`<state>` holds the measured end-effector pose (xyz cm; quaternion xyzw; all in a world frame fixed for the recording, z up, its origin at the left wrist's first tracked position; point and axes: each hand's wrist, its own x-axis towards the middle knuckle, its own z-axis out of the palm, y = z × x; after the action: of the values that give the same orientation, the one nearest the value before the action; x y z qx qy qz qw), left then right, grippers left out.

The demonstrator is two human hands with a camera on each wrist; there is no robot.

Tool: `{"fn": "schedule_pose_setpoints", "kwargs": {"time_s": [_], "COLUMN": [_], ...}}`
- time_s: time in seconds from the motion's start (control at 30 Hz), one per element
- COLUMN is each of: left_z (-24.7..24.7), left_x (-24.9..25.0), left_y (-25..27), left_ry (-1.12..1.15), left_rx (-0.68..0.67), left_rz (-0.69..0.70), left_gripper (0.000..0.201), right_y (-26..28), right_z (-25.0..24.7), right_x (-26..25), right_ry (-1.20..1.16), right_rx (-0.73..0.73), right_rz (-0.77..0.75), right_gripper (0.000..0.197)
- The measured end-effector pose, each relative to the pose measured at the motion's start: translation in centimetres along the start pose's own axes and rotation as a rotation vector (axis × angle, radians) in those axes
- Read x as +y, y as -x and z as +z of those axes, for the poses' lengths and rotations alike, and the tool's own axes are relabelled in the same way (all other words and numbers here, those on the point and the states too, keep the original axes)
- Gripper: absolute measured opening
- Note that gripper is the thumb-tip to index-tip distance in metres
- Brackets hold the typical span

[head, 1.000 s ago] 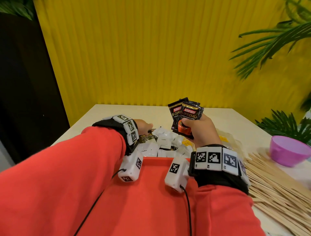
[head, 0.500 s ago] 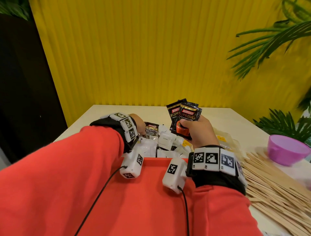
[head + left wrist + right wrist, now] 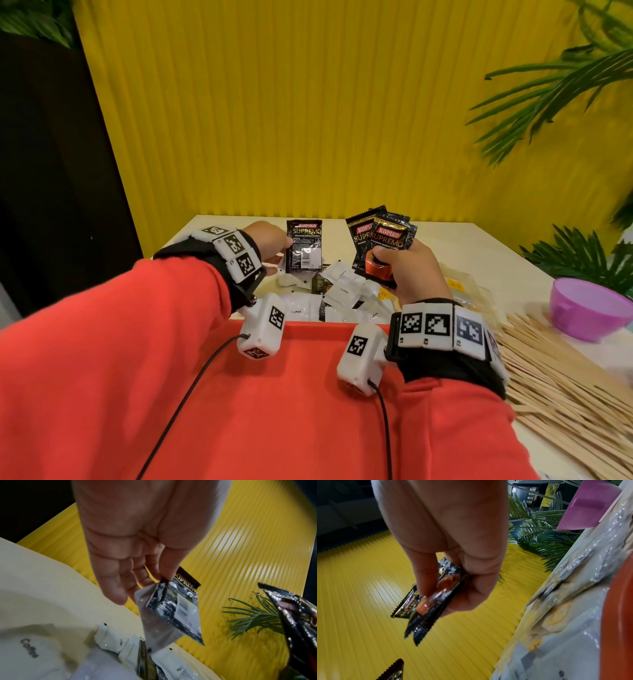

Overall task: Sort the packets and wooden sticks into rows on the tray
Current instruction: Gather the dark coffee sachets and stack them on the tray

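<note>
Head view: the left hand (image 3: 270,240) pinches one black Kopiko Supremo sachet (image 3: 304,246) by its edge, lifted above the heap of white coffee packets (image 3: 342,291) on the worktop (image 3: 479,246). The right hand (image 3: 407,270) grips a small fan of the same black sachets (image 3: 380,240). The red tray (image 3: 308,346) lies close to the person, and the wooden sticks (image 3: 555,377) wait at the right beside a purple bowl (image 3: 589,308).

Left wrist view: a thin white packet (image 3: 154,622) seems to hang behind the black one, so I advise to shake it off first.

Right wrist view: thumb and curled fingers (image 3: 426,574) clamp the fan at its lower end. To join the new sachet well, slide it in front with the print facing the same way, then press with the thumb.
</note>
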<state>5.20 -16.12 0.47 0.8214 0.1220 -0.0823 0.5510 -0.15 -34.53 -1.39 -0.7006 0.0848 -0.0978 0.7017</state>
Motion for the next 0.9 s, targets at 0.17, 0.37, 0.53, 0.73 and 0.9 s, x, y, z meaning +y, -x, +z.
{"fn": "schedule_pose_setpoints", "kwargs": {"time_s": [0.17,0.37,0.53,0.73,0.9], "left_z": [0.5,1.6,1.9,1.5,1.8], "left_x": [-0.2,0.1,-0.1,-0.2,0.3], "left_y": [0.0,0.2,0.2,0.4,0.6], "left_ry": [0.179,0.242,0.135,0.238,0.197], "left_rx": [-0.013,0.009,0.134,0.141,0.032], "left_rz": [0.064,0.119,0.150,0.062,0.063], "left_gripper": [0.025,0.030,0.033,0.036,0.030], "right_y": [-0.1,-0.3,-0.4,-0.5,-0.5], "right_z": [0.0,0.1,0.0,0.1,0.0], "right_x": [0.1,0.3,0.5,0.6,0.6], "right_ry": [-0.012,-0.038,-0.074,-0.086,-0.116], "right_rx": [-0.002,-0.004,-0.003,-0.004,-0.015], "right_rz": [-0.001,0.023,0.011,-0.003,-0.003], "right_gripper": [0.026,0.025,0.024,0.025,0.023]}}
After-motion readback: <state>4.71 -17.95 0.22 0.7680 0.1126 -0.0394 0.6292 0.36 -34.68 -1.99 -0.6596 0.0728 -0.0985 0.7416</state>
